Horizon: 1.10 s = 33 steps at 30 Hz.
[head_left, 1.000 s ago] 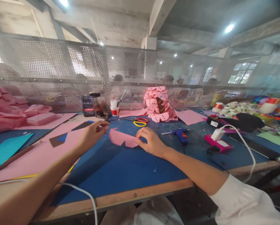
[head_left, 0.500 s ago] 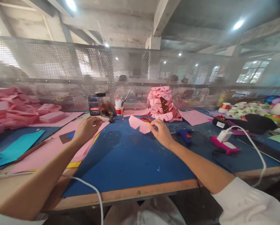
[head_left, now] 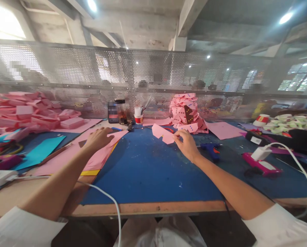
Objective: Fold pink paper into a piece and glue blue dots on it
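My right hand (head_left: pixel 186 144) pinches the right end of a notched pink paper piece (head_left: pixel 160 133) between thumb and fingers, above the blue table mat. Over a stack of pink paper sheets (head_left: pixel 102 156) hovers or rests my left hand (head_left: pixel 98 138), its fingers curved and apart with nothing seen in them; whether it touches the sheets I cannot tell. A small dark piece (head_left: pixel 82 143) on the stack is partly hidden by that hand. Just beyond its fingertips lies a blue pen-like stick (head_left: pixel 116 129). Behind the pink piece, something red and thin (head_left: pixel 169 129) shows in part.
Dotted pink paper pieces (head_left: pixel 185 113) are heaped at the back, beside a flat pink sheet (head_left: pixel 225 130). A blue glue gun (head_left: pixel 212 150) and a pink power strip (head_left: pixel 261 164) with a white cable are at right. Pink folded boxes (head_left: pixel 32 115) pile up at left.
My left hand's fingers have spread from a near pinch. The view has turned slightly left, so things appear further right. My right hand keeps its hold on the pink piece.
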Each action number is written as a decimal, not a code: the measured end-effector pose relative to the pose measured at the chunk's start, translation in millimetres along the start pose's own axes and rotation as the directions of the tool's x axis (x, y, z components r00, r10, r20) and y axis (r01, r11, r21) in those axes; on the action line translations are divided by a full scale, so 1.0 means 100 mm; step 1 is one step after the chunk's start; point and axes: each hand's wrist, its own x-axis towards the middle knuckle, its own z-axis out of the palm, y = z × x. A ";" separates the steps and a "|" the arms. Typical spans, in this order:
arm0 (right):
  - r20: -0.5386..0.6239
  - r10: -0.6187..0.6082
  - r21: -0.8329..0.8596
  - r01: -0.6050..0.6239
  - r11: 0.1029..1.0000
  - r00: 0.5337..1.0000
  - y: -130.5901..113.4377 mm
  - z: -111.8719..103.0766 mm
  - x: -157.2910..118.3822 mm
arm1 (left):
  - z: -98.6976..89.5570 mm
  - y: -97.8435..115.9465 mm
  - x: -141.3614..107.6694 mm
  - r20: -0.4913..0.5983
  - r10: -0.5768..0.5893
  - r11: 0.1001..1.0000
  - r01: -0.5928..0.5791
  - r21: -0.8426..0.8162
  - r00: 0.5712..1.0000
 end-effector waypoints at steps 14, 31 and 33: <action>0.039 -0.018 -0.033 0.020 0.999 0.999 0.00 0.05 -0.05 | 0.10 -0.72 -0.07 -0.011 -0.207 0.973 0.207 0.100 0.978; 0.091 -0.052 -0.024 0.054 0.998 0.994 0.06 0.09 -0.08 | 0.08 -1.01 -0.08 0.168 -0.182 0.982 0.189 -0.027 0.969; 0.094 -0.052 -0.023 0.054 0.998 0.994 0.06 0.09 -0.08 | 0.06 -1.01 -0.08 0.200 -0.186 0.978 0.200 -0.054 0.962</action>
